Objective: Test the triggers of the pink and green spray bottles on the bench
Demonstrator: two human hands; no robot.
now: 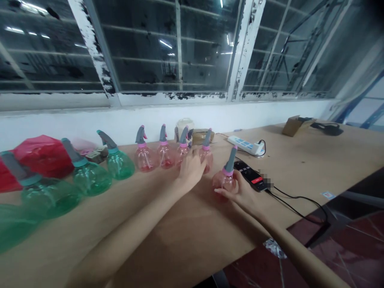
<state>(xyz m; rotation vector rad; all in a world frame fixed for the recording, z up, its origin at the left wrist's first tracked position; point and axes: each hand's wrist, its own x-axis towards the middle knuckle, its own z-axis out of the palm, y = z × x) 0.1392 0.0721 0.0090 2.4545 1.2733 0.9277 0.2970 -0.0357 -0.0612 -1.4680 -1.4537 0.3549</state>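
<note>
My right hand (243, 190) is wrapped around the round body of a pink spray bottle (222, 182) with a grey trigger head, its thumb across the front. Farther back, my left hand (192, 168) grips the side of another pink spray bottle (208, 158); its fingers are partly hidden. Just left of that hand, a third pink bottle (181, 151) is partly covered by it. Two more pink spray bottles, one (165, 154) beside the other (145, 157), stand upright in the same row.
Several green spray bottles (121, 164) line the left side, near a red plastic bag (45, 154). A phone (250, 175) with cables lies right of my right hand, below a white power strip (246, 146). An open cardboard box (295, 126) sits at the back right of the table (168, 228).
</note>
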